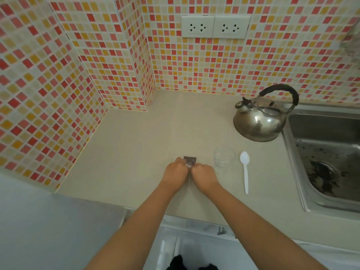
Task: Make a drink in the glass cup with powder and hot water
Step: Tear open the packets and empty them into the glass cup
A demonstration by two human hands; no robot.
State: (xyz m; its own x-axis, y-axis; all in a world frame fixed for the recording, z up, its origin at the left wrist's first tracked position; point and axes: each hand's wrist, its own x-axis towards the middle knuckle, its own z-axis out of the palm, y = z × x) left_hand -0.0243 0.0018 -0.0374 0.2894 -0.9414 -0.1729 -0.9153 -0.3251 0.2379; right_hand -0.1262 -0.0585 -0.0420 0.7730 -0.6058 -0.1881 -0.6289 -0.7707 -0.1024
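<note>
The small dark brown powder sachet is pinched at its near end between the curled fingers of the left hand and right hand, just left of the empty clear glass cup near the beige counter's front edge.

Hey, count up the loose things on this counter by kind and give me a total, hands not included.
Kettle: 1
Glass cup: 1
White plastic spoon: 1
Brown powder sachet: 1, pinched between the left hand and the right hand
Total: 4
</note>
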